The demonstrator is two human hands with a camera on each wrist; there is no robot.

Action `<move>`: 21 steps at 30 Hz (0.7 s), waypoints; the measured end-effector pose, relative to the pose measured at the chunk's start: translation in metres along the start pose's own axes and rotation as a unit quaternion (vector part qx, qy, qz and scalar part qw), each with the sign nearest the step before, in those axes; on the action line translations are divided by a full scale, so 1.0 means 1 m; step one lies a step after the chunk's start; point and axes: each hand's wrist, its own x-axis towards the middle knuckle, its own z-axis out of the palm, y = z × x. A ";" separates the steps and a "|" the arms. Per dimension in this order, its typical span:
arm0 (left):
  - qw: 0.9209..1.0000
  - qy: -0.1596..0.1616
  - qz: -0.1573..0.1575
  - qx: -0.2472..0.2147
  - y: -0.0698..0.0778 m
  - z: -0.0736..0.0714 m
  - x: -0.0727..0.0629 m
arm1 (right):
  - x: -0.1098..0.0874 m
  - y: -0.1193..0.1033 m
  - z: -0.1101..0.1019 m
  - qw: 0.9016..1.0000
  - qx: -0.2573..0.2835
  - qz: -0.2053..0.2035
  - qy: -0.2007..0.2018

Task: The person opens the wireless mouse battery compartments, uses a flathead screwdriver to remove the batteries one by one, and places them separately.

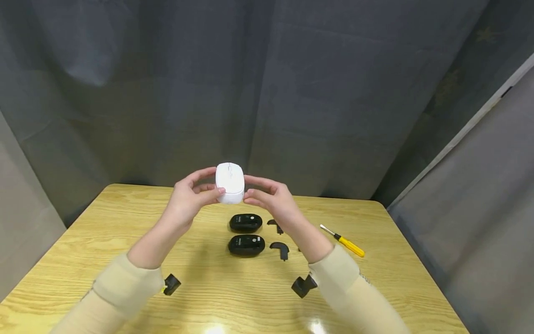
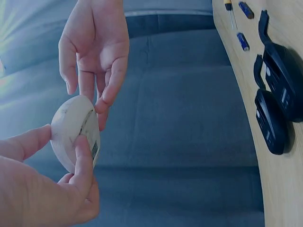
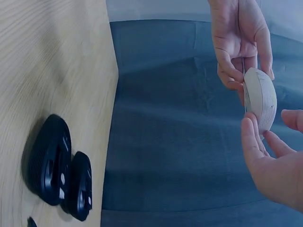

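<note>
A white computer mouse is held up above the far part of the table, its top with the scroll wheel showing in the head view. My left hand grips it from the left, the thumb on its near corner. In the left wrist view, part of the mouse's underside shows between the fingers. At the right side, my right hand pinches the mouse's edge with thumb and fingertips. One finger of that hand stands apart from the white shell in the right wrist view.
Two black mice lie underside up on the wooden table. Beside them are two curved black covers. A yellow-handled screwdriver lies to the right. Two blue batteries show near it in the left wrist view. Dark curtain hangs behind.
</note>
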 end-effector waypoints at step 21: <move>0.996 -0.078 0.029 0.022 0.003 0.030 -0.041 | -0.067 -0.012 -0.024 0.989 -0.141 -0.003 0.043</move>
